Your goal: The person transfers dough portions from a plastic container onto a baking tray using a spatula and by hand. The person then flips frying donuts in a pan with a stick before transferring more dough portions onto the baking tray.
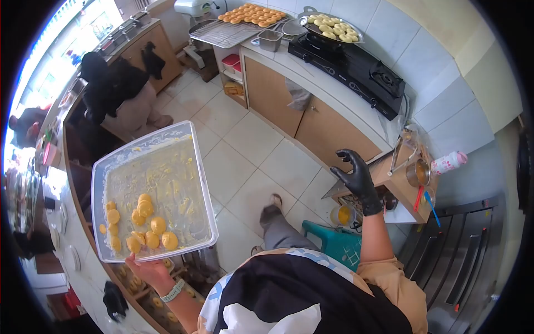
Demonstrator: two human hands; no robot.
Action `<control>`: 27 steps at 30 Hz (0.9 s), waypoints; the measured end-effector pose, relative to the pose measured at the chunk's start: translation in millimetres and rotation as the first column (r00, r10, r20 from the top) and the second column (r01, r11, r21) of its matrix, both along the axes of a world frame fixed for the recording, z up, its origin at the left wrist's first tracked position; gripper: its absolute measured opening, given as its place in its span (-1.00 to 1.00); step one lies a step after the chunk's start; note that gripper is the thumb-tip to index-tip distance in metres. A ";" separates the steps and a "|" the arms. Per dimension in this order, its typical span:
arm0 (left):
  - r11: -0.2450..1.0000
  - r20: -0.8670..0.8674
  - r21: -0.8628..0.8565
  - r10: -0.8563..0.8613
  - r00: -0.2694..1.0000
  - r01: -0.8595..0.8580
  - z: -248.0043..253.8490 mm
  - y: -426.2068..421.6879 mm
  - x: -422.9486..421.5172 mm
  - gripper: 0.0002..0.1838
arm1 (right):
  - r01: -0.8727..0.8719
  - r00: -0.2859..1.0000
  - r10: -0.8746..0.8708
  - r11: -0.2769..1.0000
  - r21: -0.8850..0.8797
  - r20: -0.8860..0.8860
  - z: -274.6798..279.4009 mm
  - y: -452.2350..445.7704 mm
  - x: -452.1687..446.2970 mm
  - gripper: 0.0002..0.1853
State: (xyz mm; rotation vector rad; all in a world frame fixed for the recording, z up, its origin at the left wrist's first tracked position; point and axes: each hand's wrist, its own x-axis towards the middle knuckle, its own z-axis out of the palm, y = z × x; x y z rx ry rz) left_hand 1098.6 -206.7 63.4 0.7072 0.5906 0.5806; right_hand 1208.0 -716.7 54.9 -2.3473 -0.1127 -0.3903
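Note:
My bare left hand grips the near rim of a clear plastic tub, its thumb over the edge and its other fingers mostly hidden beneath. Inside the tub, several round yellow dough pieces are gathered at the near left, and flour and dough smears cover the rest of its bottom. My right hand wears a black glove and hangs in the air near a small wooden shelf, fingers apart and slightly curled, holding nothing.
A black gas stove on the counter carries a pan of pale dough pieces. Browned rings lie by a wire rack. A teal stool stands at my right. A person in black bends at the left counter.

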 end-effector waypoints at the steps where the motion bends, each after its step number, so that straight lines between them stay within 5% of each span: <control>1: 1.000 0.005 0.000 -0.011 1.000 0.011 -1.7 -4.6 24.2 -0.43 | 0.020 0.999 -0.019 0.998 0.054 -0.025 -10.7 -10.2 26.2 -0.57; 6: 0.999 0.044 0.028 -0.043 0.998 0.042 -27.5 -16.6 116.0 -0.44 | 0.138 0.942 -0.093 0.983 0.120 -0.322 -87.5 -46.2 185.6 -0.55; 10: 0.999 0.058 -0.032 0.029 0.998 -0.027 -43.6 -28.1 177.7 -0.42 | 0.241 0.941 -0.164 0.938 0.248 -0.296 -126.4 -73.0 328.0 -0.57; 13: 0.999 0.038 -0.040 0.036 0.999 -0.034 -48.5 -29.9 221.8 -0.40 | 0.330 0.941 -0.328 0.944 0.014 -0.085 -189.8 -107.4 423.6 -0.64; 16: 1.000 0.037 -0.017 -0.015 0.999 0.016 -64.9 -24.2 279.3 -0.36 | 0.486 0.848 -0.525 0.823 -0.295 -0.068 -190.9 -106.5 476.4 -0.74; 23: 0.982 0.097 -0.022 -0.186 0.978 0.189 -69.4 -4.1 435.2 -0.34 | 0.340 0.812 -0.560 0.683 -0.646 -0.165 -192.0 -104.1 512.7 -0.81; 27: 0.968 0.037 0.003 -0.249 0.968 0.249 -30.8 -9.1 531.5 -0.32 | 0.081 0.790 -0.400 0.819 -0.568 -0.464 -163.7 -105.3 515.5 -0.75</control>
